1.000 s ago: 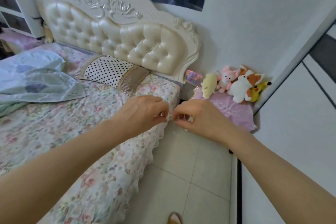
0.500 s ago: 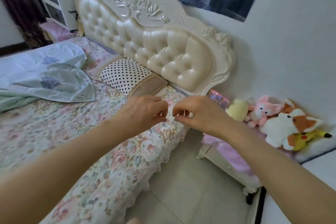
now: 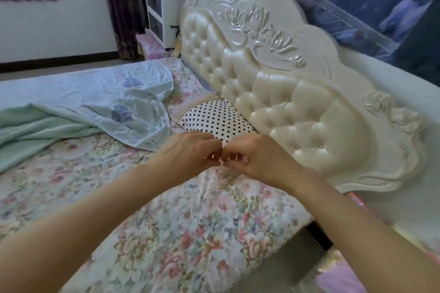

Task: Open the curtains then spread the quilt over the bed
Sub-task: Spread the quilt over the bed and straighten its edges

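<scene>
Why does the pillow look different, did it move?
No. The pillow lies against the headboard beside the quilt as before; only the camera turned.

- I see the quilt (image 3: 100, 107), pale blue over mint green, lying rumpled on the far side of the floral-sheeted bed (image 3: 166, 233).
- Dark curtains (image 3: 122, 7) hang bunched at the far wall.

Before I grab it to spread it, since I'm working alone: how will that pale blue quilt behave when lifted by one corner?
The pale blue quilt will probably hang floppy: it lies creased, with a corner folded over. It looks thin, so it's likely light for its size. It may drag on the floral bedsheet and the green blanket beside it.
</scene>
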